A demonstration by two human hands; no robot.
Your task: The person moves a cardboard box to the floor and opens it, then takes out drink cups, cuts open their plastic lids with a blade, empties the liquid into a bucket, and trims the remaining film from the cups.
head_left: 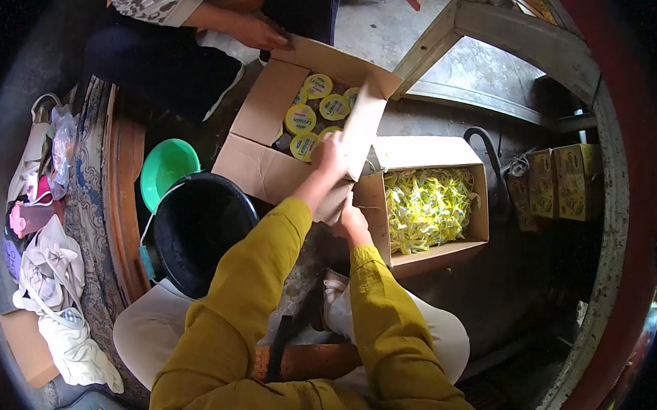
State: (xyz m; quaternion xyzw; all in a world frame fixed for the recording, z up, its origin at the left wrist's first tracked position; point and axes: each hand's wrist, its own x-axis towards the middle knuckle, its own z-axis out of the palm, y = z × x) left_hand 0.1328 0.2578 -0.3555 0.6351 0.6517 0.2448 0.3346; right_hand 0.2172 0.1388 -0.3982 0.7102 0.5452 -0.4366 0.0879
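From where I stand, the box [252, 164] sits on the far side of the wearer's knees, flaps open, with yellow-lidded cups [300, 120] inside. The left hand [329, 157] reaches in at the cups; I can't tell whether its fingers grasp one. The right hand [353, 222] has its fingers closed on the box's near corner. I'd call this handling cups inside the steadied box; the next move calls for that corner kept firm. Another person's hand [262, 33] is at the far flap. Just beside, the carton [431, 264] holds yellow strips [425, 210]; opposite stands a black bucket [200, 235].
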